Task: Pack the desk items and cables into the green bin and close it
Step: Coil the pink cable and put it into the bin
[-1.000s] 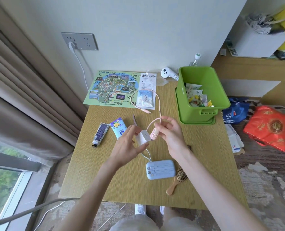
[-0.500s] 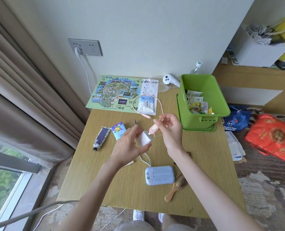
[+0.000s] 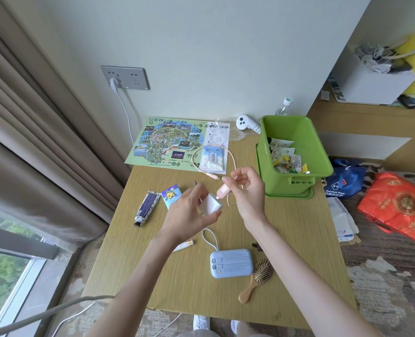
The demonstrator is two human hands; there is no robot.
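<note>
My left hand [image 3: 189, 212] grips a white charger block [image 3: 212, 203] above the middle of the desk. My right hand [image 3: 246, 188] pinches the pink plug [image 3: 222, 191] of a pink cable [image 3: 230, 156] that sits in the block. The cable loops back over the wipes pack [image 3: 212, 159] and the park map [image 3: 170, 144]. The open green bin [image 3: 296, 154] stands on its lid at the desk's right, with several small packets inside. A blue power bank [image 3: 230, 263], a wooden hairbrush [image 3: 256, 279], a dark tube [image 3: 147, 207] and a small blue pack [image 3: 171, 194] lie on the desk.
A white device [image 3: 244, 122] and a water bottle [image 3: 284, 107] stand behind the bin by the wall. A white cable [image 3: 126, 113] hangs from the wall socket [image 3: 125, 77]. A red bag [image 3: 398, 206] and a blue bag [image 3: 342, 182] lie on the floor at the right.
The camera view has shifted, so the desk sits lower in frame. Both hands stay together at the charger; the pink plug has tilted and sits close against the block.
</note>
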